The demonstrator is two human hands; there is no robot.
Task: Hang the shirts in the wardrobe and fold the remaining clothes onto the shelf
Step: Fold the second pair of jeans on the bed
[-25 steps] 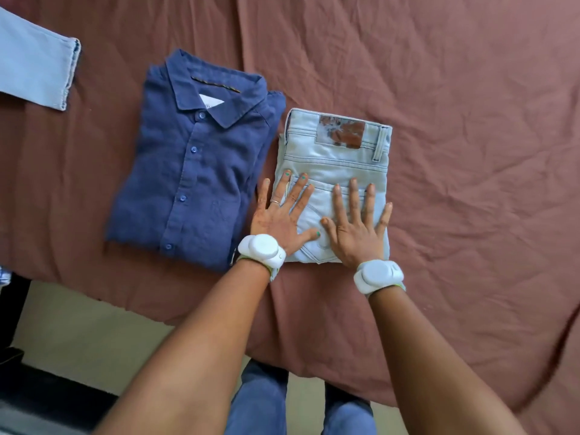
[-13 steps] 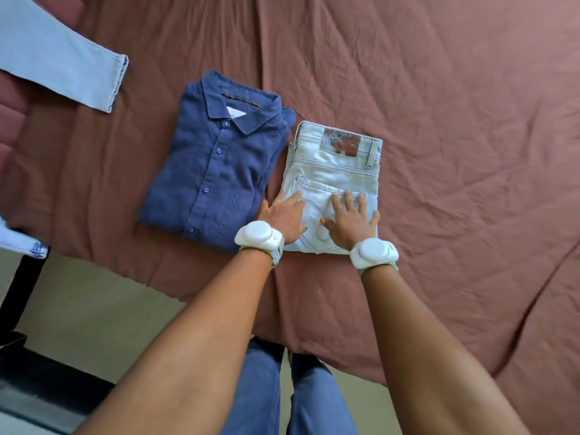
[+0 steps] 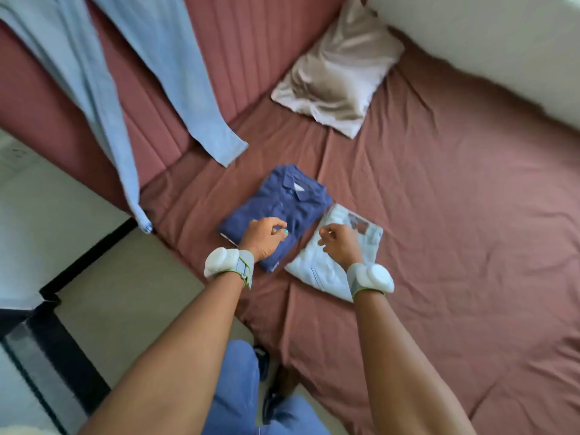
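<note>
a person stands at the near edge of a bed [image 3: 455, 215] covered in a rust-brown sheet, both bare arms reaching forward, each wrist wearing a white band. the left hand [image 3: 263, 238] hangs over the near corner of a folded navy shirt [image 3: 282, 202], fingers loosely curled and holding nothing. the right hand [image 3: 340, 244] hangs over folded pale jeans [image 3: 329, 265], fingers also loosely curled; whether it touches the cloth cannot be told. shirt and jeans lie side by side, almost touching, close to the bed's near edge. beyond them a light blue garment [image 3: 175, 89] drapes down the padded headboard, unfolded. a pale pillow [image 3: 335, 73] lies further back by the wall. lifting either stack by one corner would likely spill its folds, and a tug could slide it off the near edge. open sheet stretches to the right.
</note>
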